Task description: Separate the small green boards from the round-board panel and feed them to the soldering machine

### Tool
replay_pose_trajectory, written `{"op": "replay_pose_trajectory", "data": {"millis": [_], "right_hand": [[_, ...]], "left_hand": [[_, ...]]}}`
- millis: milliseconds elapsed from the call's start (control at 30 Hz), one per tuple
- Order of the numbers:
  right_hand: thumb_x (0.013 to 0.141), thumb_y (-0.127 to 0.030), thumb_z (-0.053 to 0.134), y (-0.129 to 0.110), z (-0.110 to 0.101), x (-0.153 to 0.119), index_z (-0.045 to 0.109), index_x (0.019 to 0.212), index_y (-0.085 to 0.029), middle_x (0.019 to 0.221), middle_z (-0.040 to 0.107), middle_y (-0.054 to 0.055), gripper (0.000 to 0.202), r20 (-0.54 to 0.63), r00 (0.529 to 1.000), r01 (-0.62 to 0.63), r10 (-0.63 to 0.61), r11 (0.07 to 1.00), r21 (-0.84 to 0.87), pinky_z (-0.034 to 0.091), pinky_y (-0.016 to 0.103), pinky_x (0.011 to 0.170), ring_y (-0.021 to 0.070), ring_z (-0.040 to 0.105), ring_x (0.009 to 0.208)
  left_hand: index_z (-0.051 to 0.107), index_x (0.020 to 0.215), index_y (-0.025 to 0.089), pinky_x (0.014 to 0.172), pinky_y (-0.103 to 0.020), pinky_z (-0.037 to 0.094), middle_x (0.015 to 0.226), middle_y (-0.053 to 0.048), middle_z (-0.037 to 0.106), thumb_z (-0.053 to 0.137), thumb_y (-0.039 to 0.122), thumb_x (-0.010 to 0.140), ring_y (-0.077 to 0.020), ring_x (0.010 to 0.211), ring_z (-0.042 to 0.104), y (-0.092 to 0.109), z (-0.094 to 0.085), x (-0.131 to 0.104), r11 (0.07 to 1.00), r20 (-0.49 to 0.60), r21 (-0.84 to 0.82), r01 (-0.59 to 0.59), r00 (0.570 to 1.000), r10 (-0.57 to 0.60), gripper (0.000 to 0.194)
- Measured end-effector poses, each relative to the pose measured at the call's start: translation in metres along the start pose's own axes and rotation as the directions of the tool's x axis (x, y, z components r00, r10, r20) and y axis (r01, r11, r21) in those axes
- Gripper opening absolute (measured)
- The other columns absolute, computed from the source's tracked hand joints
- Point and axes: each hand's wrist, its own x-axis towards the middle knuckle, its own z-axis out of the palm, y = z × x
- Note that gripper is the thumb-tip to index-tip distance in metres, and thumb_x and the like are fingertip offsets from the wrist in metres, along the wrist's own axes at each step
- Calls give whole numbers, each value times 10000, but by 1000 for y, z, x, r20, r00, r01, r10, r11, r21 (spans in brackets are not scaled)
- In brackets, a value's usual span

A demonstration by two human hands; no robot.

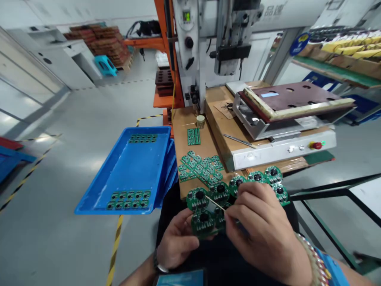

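A green circuit board panel (203,223) with round sections and black blobs is held over my lap. My left hand (177,238) grips its left end, with the thumb at the lower edge. In my right hand (262,226), above the panel's middle and right part, a thin wooden stick (216,203) is pinched. The stick's tip points left, at the black blob of the upper left section. Several more green boards (198,167) lie in a loose pile on the brown table (186,119), just beyond the held panel.
To the left is a blue tray (126,163) with green panels at both ends. A small jar (200,122) and another board (194,136) stand farther back on the table. On the right are a machine (282,149) with a brown fixture and a knife (239,140).
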Motion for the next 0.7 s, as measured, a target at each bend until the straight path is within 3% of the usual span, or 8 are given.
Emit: {"op": "replay_pose_trajectory", "data": {"millis": [433,533,600,700], "right_hand": [[767,-70,538,-3,-1,5,573,686,-163,629,528,20,127,24,1000,5,-7,996,85,380,318,654,162,473,741],[782,-103,552,11,-12,14,596,750,-174,652,553,15,90,-14,1000,-2,3,998,64,398,317,672,151,492,720],[797,-205,569,30,-16,22,602,721,-191,650,564,10,84,-73,992,-101,101,995,6,416,315,680,151,513,703],[827,-354,535,72,-5,36,594,682,-183,616,546,0,232,-130,931,-355,341,929,-103,435,302,629,137,521,617]], "left_hand": [[687,1028,354,691,-273,556,984,16,737,769,123,609,-213,845,687,1,-6,0,998,-70,-47,-51,996,47,485],[701,996,350,701,-289,567,954,16,744,771,161,624,-219,823,692,10,-17,0,995,-166,-40,-92,983,85,422],[714,969,337,690,-301,575,923,11,749,783,176,608,-227,790,697,21,-31,-1,990,-305,-15,-143,943,132,401],[717,963,318,679,-315,583,879,-10,752,804,201,565,-234,739,699,42,-61,-5,970,-528,58,-234,817,229,424]]}}
